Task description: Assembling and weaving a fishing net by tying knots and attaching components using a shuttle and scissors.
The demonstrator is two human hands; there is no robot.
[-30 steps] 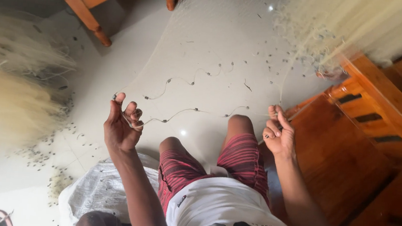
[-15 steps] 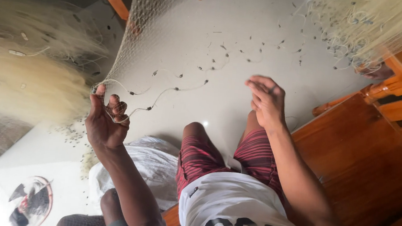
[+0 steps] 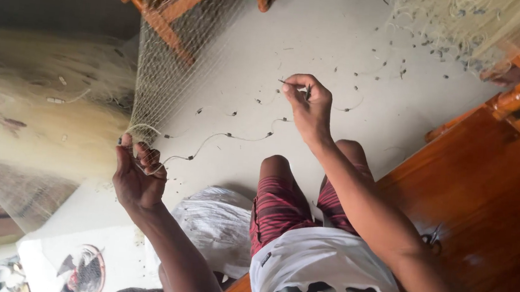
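Note:
A fine pale fishing net (image 3: 173, 61) hangs in front of me, bunched into a thick pale mass (image 3: 28, 111) at the left. My left hand (image 3: 136, 175) grips the net's edge cord at the lower left, fingers curled round it. From there a thin line with small dark weights (image 3: 229, 135) runs across to the right. My right hand (image 3: 305, 103) is raised in the middle, fingertips pinched on that line or a small dark piece; which one is too small to tell. My knees in red striped shorts (image 3: 286, 202) are below.
Wooden furniture (image 3: 510, 183) stands at the right, and a wooden chair frame (image 3: 178, 5) shows behind the net at the top. A white sack (image 3: 220, 228) lies by my left leg. More loose net with dark weights (image 3: 456, 25) lies at the top right on the pale floor.
My right hand has risen and moved left, closing from open fingers to a pinch on the line. My left hand stayed on the net's edge; the view shifted so the net fills more of the left.

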